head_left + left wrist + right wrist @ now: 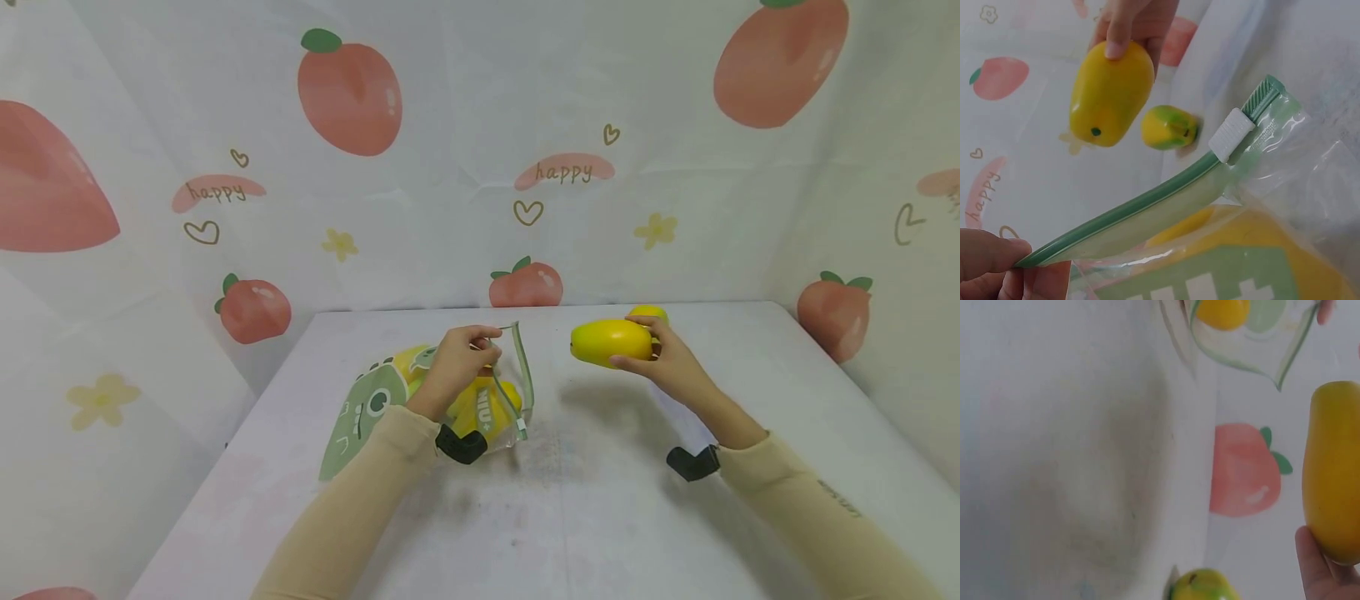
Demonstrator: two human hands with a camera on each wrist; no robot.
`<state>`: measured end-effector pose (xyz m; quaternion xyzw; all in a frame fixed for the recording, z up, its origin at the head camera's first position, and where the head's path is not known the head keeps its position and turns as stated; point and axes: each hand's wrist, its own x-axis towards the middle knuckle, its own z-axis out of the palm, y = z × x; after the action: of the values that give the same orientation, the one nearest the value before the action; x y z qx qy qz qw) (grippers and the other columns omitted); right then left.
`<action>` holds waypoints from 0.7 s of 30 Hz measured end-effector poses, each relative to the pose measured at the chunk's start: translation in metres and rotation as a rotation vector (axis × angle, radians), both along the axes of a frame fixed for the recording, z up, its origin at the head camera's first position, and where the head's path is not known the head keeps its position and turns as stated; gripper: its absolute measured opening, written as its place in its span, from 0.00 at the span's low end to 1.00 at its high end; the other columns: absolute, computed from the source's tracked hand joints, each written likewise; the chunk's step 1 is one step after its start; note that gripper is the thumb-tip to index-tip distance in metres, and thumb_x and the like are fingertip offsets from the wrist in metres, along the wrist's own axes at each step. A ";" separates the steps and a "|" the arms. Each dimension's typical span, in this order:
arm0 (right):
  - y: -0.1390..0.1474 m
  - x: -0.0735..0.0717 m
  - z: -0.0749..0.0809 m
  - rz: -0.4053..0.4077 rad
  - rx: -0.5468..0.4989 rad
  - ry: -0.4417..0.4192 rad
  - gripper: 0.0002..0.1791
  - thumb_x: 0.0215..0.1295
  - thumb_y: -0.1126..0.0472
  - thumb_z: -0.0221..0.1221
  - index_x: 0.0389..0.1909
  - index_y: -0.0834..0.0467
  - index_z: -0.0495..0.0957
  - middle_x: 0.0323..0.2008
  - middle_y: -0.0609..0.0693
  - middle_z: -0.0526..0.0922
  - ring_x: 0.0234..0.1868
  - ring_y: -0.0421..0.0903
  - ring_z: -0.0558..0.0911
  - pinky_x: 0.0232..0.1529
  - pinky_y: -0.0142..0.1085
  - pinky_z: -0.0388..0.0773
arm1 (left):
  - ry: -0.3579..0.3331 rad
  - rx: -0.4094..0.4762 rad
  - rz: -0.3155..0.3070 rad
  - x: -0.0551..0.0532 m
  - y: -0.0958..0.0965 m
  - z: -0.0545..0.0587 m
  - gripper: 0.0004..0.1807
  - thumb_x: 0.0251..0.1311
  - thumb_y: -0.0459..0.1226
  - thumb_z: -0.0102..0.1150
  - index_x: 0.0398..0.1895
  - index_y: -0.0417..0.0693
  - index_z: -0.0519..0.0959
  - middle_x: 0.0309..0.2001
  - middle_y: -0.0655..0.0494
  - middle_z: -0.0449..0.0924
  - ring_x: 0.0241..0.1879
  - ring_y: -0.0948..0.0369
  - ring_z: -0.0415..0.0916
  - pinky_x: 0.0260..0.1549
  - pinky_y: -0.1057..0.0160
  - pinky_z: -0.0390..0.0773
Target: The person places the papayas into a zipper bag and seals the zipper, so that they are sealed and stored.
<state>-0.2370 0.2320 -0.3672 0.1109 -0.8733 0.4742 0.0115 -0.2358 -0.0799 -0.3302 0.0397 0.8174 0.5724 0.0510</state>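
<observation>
My left hand (pixel 453 368) pinches the green zip edge of a clear slider bag (pixel 358 421), whose mouth gapes toward the right. The white slider (pixel 1232 135) sits near one end of that edge in the left wrist view. Yellow fruit (pixel 512 394) shows through the plastic, partly covered by the printed green cartoon face. To the right, my right hand (pixel 681 375) grips a yellow papaya (pixel 611 342) with a greenish end, held above the table. The papaya and the bag's mouth are apart.
Behind the right hand, a smaller yellow and green fruit (pixel 1169 127) rests on the table near its back edge. The white table (pixel 517 533) meets a cloth backdrop (pixel 450 208) printed with peaches, hearts and flowers.
</observation>
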 end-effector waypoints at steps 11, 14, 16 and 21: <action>-0.033 0.009 -0.013 0.079 -0.030 -0.033 0.41 0.59 0.48 0.67 0.69 0.56 0.59 0.62 0.62 0.67 0.53 0.58 0.75 0.50 0.42 0.78 | -0.005 0.008 -0.001 -0.001 0.000 0.001 0.17 0.61 0.30 0.58 0.54 0.41 0.79 0.32 0.54 0.69 0.31 0.60 0.73 0.38 0.61 0.85; -0.042 0.011 -0.016 0.105 -0.031 -0.042 0.41 0.58 0.48 0.67 0.68 0.56 0.60 0.61 0.62 0.68 0.53 0.58 0.75 0.49 0.40 0.79 | -0.006 0.005 0.002 -0.001 0.000 0.001 0.17 0.62 0.30 0.58 0.54 0.41 0.79 0.32 0.54 0.69 0.31 0.60 0.73 0.38 0.61 0.85; -0.047 0.011 -0.018 0.123 -0.032 -0.038 0.41 0.57 0.49 0.68 0.68 0.56 0.61 0.61 0.62 0.69 0.52 0.57 0.76 0.48 0.40 0.79 | -0.004 0.003 0.001 -0.001 0.000 0.001 0.17 0.62 0.30 0.58 0.54 0.41 0.79 0.32 0.54 0.69 0.31 0.60 0.74 0.38 0.60 0.85; -0.057 0.012 -0.023 0.156 -0.034 -0.027 0.40 0.56 0.51 0.69 0.67 0.56 0.63 0.59 0.60 0.71 0.48 0.54 0.76 0.45 0.38 0.78 | -0.001 -0.004 -0.001 -0.001 0.000 0.000 0.17 0.62 0.30 0.58 0.54 0.41 0.79 0.32 0.54 0.69 0.31 0.59 0.73 0.38 0.60 0.85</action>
<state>-0.2253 0.1748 -0.3902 0.1720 -0.8540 0.4897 -0.0357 -0.2371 -0.0797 -0.3301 0.0397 0.8185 0.5708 0.0520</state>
